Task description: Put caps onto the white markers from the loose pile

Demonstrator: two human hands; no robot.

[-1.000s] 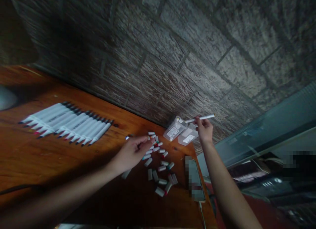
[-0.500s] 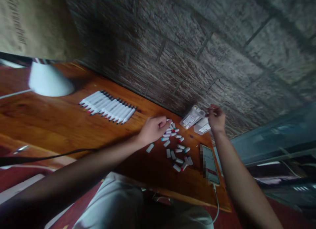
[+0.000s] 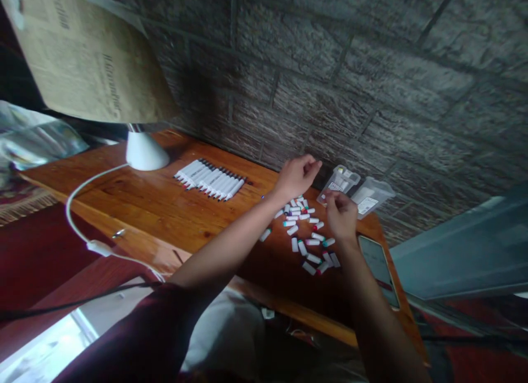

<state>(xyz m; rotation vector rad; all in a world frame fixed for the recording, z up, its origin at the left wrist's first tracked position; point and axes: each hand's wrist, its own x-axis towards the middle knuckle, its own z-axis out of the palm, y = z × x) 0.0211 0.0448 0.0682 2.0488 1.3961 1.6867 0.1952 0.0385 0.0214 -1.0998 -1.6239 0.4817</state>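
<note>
My left hand (image 3: 297, 175) is lifted above the far end of a loose pile of several marker caps (image 3: 307, 237) on the wooden desk (image 3: 165, 207). Its fingers are pinched together, and what they hold is too small to see. My right hand (image 3: 340, 213) is curled shut over the right side of the pile, just in front of two clear plastic boxes (image 3: 341, 180) by the brick wall. A small pale bit shows at its fingertips. A neat row of several white markers (image 3: 211, 179) lies to the left.
A phone (image 3: 377, 262) lies at the desk's right end. A white lamp base (image 3: 145, 152) stands at the back left, its cable (image 3: 82, 212) trailing off the front edge. A printed paper sheet (image 3: 86, 58) hangs above it. The brick wall (image 3: 330, 86) bounds the back.
The view has pulled back and swung left. My left hand rose off the caps. My right hand came down from the boxes toward the pile, and the marker it held up no longer shows.
</note>
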